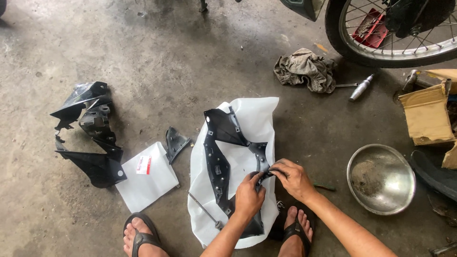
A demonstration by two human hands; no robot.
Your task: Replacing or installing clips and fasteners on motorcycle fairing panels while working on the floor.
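Nearest me, my two sandalled feet point(143, 235) sit at about 6 and 7 o'clock on the concrete floor point(162, 57), with the edge of the white plastic bag point(254, 116) between them. My left hand point(249, 196) is curled shut on the lower end of the black fairing panel point(216, 157), thumb over the edge. My right hand point(294, 178), at 5 o'clock of the panel's centre, pinches a small tab or clip where the panel's arms join; I cannot tell exactly what sits under its fingertips.

The panel lies on the bag, dead centre. I judge the main risk is here: both hands load one thin junction, and a twist could snap a tab, since the plastic looks brittle and ribbed. The slick bag could also let the panel slide as I press.

A long screwdriver point(204, 212) lies just beside my left wrist at 7 o'clock; an elbow shift could roll it away or under my foot. At 9 o'clock, the small black piece point(175, 143) and the flat white packet point(146, 177) lie near, easy to kick.

Farther out: broken black fairing parts point(90, 135) at 9 o'clock, a steel bowl point(381, 178) at 3, a rag point(304, 69) and the motorcycle wheel point(395, 33) at 1 o'clock.
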